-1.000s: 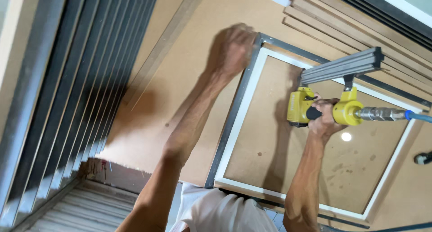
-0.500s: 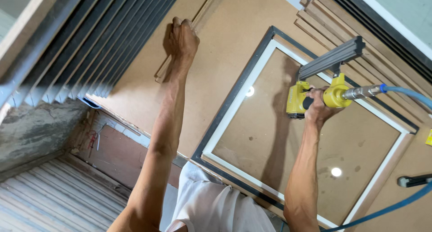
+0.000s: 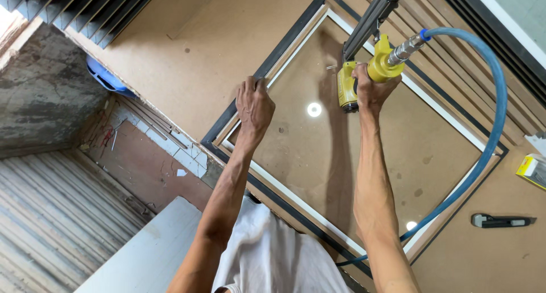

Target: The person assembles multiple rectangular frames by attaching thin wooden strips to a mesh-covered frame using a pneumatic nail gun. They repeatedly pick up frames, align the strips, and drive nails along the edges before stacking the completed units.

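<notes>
My right hand (image 3: 368, 88) grips a yellow pneumatic nail gun (image 3: 372, 63) with a long dark magazine, its nose pointing down at the glass panel inside a picture frame (image 3: 296, 202). A blue air hose (image 3: 493, 128) curves from the gun's back end around the right and down across the frame. My left hand (image 3: 254, 105) is closed over the frame's left rail, which is dark outside with a white inner strip. The frame lies flat on a brown board worktop (image 3: 187, 65).
A dark utility knife (image 3: 501, 220) and a small yellow box (image 3: 532, 171) lie on the board at the right. Wooden strips are stacked at the top right. A blue object (image 3: 105, 77) sits at the board's left edge. A white slab (image 3: 148, 247) lies lower left.
My left hand has come down from the bare board onto the frame's left rail. The nail gun has stayed over the glass, and the view has shifted so the frame sits more central.
</notes>
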